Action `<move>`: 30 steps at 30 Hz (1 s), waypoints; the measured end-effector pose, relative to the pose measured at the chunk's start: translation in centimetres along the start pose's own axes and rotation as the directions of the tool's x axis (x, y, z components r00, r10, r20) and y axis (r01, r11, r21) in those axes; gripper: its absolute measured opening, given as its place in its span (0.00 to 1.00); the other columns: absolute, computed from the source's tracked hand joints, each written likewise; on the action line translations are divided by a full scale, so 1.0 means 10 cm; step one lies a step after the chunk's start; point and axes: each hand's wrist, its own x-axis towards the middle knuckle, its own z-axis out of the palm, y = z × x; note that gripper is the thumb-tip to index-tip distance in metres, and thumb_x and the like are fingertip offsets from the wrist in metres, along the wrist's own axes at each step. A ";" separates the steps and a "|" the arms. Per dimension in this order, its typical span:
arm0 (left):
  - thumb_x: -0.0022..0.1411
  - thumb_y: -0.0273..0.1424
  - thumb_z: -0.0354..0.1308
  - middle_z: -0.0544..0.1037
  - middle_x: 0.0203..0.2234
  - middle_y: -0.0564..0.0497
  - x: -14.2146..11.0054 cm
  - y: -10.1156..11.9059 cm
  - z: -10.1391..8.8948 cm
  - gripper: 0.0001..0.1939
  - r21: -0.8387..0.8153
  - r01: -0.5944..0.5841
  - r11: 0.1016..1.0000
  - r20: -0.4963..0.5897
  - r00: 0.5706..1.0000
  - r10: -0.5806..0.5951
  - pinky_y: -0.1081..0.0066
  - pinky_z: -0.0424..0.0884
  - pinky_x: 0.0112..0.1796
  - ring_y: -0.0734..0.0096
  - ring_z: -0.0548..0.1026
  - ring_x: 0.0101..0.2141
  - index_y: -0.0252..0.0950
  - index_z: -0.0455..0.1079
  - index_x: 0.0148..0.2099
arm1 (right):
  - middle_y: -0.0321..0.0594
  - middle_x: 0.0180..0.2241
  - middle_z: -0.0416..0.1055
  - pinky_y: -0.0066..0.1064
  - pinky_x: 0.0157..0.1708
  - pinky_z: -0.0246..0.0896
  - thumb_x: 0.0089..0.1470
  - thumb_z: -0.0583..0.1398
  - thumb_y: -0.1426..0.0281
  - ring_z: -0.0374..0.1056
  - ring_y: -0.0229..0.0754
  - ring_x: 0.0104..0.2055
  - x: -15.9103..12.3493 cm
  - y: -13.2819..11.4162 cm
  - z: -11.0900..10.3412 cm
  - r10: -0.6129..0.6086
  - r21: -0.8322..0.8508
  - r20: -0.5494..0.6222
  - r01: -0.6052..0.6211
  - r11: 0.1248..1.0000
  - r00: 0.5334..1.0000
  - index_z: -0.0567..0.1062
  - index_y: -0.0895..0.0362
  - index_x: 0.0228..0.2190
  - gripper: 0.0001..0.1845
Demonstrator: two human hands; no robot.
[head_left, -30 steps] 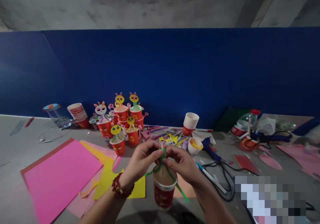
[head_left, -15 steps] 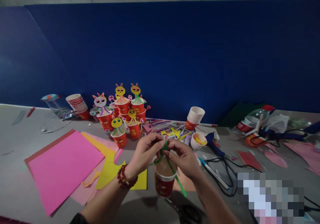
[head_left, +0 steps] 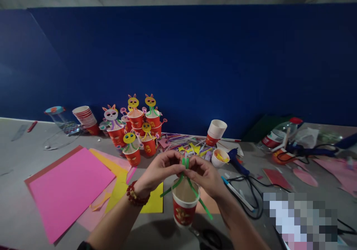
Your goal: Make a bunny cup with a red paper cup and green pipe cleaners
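Note:
Above a red paper cup [head_left: 184, 211] with a white rim, my left hand [head_left: 167, 165] and my right hand [head_left: 204, 173] meet, both pinching bent green strips that look like pipe cleaners [head_left: 200, 201]. The strips stand upright between my fingertips, and their ends spread down to both sides over the cup's mouth. A bead bracelet [head_left: 137, 195] circles my left wrist. Scissors [head_left: 208, 239] lie just below the cup, partly in shadow.
Decorated cups with paper animal heads [head_left: 129, 137] stand at the back left, beside a cup stack [head_left: 85, 118]. Pink paper [head_left: 72, 190] and yellow paper [head_left: 153, 201] lie left. A glue gun [head_left: 238, 162], black cable and marker [head_left: 240, 196] are right, with a bottle [head_left: 279, 134] behind.
The green strips have been drawn together upright between my fingertips. Their left end now points out past the cup rim. My hands remain above the cup, whose gold design is more visible.

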 end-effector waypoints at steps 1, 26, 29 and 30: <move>0.50 0.35 0.72 0.74 0.29 0.52 -0.01 0.01 -0.01 0.15 0.012 -0.004 1.000 0.011 1.000 0.003 0.75 0.68 0.33 0.75 0.72 0.30 0.33 0.73 0.36 | 0.34 0.27 0.66 0.31 0.32 0.59 0.51 0.68 0.58 0.64 0.40 0.31 0.00 0.00 -0.01 -0.005 -0.013 -0.009 0.005 1.000 1.000 0.69 0.55 0.27 0.17; 0.61 0.35 0.60 0.70 0.25 0.54 0.03 -0.17 0.06 0.09 0.379 -0.153 0.913 -0.172 0.957 0.232 0.76 0.68 0.27 0.75 0.69 0.25 0.35 0.68 0.34 | 0.32 0.25 0.64 0.29 0.30 0.55 0.52 0.64 0.68 0.60 0.38 0.29 0.04 0.05 0.02 -0.123 -0.254 -0.080 0.100 0.962 0.989 0.67 0.55 0.25 0.11; 0.59 0.37 0.62 0.69 0.23 0.56 0.05 -0.20 0.06 0.11 0.322 -0.123 0.939 -0.204 0.959 0.196 0.76 0.68 0.25 0.76 0.69 0.23 0.35 0.67 0.33 | 0.32 0.25 0.63 0.29 0.30 0.55 0.52 0.63 0.68 0.60 0.38 0.29 0.04 0.03 0.03 -0.118 -0.293 -0.094 0.086 0.952 0.989 0.66 0.55 0.24 0.11; 0.59 0.38 0.63 0.69 0.22 0.56 0.05 -0.20 0.06 0.12 0.301 -0.121 0.946 -0.210 0.959 0.189 0.76 0.67 0.25 0.76 0.69 0.22 0.35 0.67 0.32 | 0.32 0.24 0.63 0.29 0.30 0.55 0.52 0.64 0.68 0.60 0.38 0.29 0.04 0.02 0.03 -0.119 -0.298 -0.096 0.086 0.951 0.988 0.66 0.55 0.24 0.11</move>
